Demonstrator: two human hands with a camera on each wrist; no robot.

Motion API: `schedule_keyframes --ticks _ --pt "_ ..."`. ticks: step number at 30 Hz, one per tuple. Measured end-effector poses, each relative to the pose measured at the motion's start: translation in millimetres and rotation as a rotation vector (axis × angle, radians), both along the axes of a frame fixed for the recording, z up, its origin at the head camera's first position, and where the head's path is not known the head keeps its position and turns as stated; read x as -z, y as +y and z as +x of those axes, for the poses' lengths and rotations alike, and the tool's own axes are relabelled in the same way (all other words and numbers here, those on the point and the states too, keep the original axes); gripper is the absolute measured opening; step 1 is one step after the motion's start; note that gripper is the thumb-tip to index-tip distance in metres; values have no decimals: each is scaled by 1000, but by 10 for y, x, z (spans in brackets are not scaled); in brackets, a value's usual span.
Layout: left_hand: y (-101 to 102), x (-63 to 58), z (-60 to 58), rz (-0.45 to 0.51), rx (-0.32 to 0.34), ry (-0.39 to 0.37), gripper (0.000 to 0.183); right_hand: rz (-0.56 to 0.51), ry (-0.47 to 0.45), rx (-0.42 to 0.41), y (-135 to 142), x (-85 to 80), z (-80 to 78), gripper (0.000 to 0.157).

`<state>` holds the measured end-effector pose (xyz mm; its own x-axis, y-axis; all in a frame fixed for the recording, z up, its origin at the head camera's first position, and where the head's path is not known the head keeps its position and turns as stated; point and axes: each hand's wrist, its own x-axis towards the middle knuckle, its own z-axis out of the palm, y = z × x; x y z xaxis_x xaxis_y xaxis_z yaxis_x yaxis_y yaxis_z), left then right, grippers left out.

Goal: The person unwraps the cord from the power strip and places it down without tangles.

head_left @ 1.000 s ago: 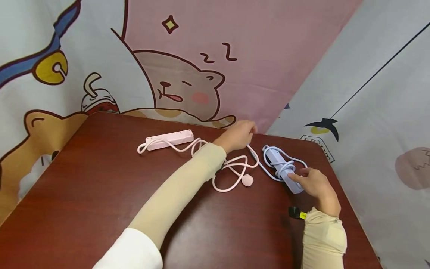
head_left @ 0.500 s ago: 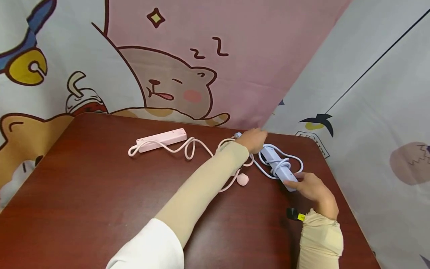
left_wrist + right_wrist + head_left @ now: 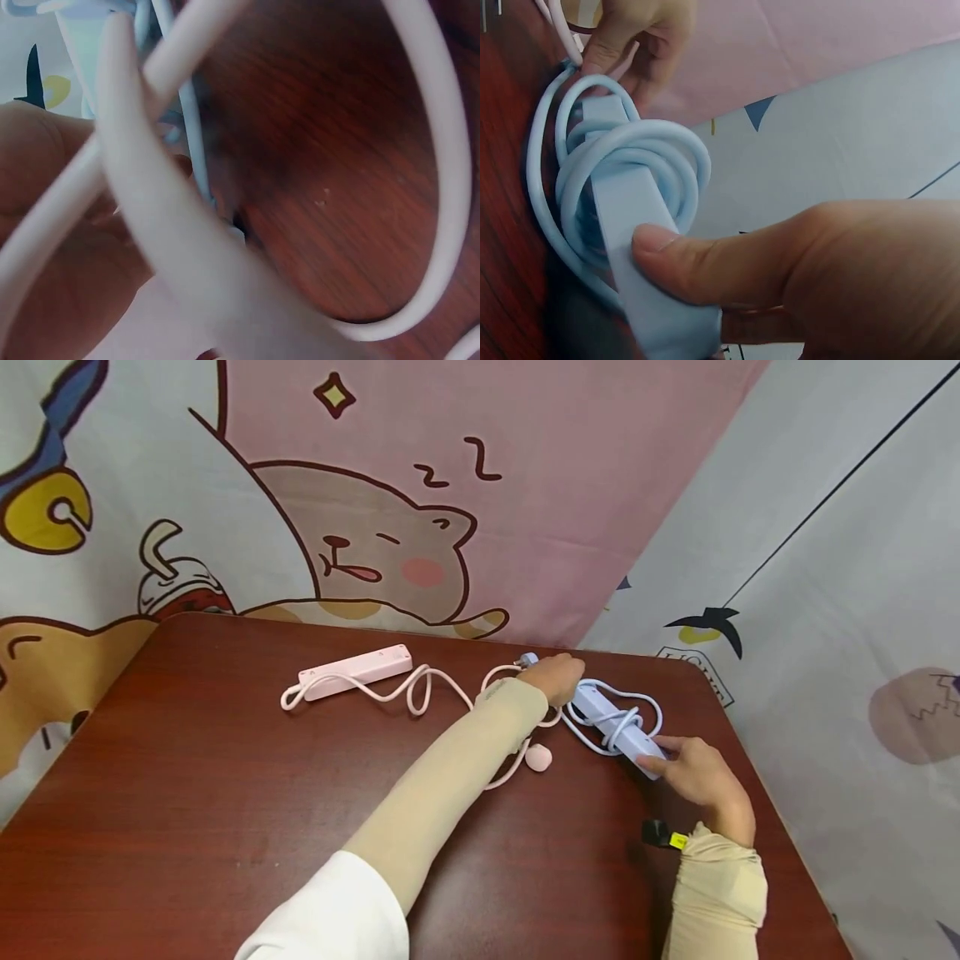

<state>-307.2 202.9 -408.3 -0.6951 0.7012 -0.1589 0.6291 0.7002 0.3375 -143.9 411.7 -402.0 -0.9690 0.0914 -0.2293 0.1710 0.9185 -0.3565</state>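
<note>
A pale blue power strip [image 3: 617,720], its own blue cord [image 3: 630,139] wound round it, lies at the right of the table. My right hand [image 3: 701,772] grips its near end, thumb on top in the right wrist view. At the far end my left hand [image 3: 557,678] has curled fingers, apparently pinching the pink cord [image 3: 161,217], which crosses close before the left wrist camera; its fingertips are partly hidden. The blue plug [image 3: 528,659] shows just left of that hand. A pink power strip [image 3: 360,671] lies farther left, and the round pink plug [image 3: 538,757] rests below the left wrist.
Brown wooden table [image 3: 225,777], with its far edge against a printed cloth [image 3: 555,502] and its right edge close to a grey-white cloth [image 3: 840,710]. The left sleeve [image 3: 450,793] covers part of the pink cord.
My left hand moved right and slightly down, toward the blue strip, and the blue plug came into sight beside it. My right hand settled onto the strip's near end. The view shifted slightly.
</note>
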Motion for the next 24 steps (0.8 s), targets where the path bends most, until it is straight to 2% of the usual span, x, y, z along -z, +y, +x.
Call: schedule_keyframes --ticks 4,7,10,13,17,21,24 --pt "-41 -33 -55 66 41 -48 34 -9 72 -11 48 -38 10 63" --pt "-89 -93 -94 164 98 -110 35 -43 122 6 60 -74 30 60" --pt "-172 -152 -136 257 126 -181 39 -61 206 11 35 -113 51 57" --pt "-297 -201 -166 366 106 -252 46 -84 307 0 -14 -171 63 54" --pt "-477 -268 -168 511 52 -299 52 -126 444 -39 -108 -264 61 51" --pt "-670 -407 -115 621 8 -281 58 -194 563 -62 -246 -377 50 49" --pt "-897 -516 -40 706 -27 -253 59 -252 637 -89 -388 -468 8 48"
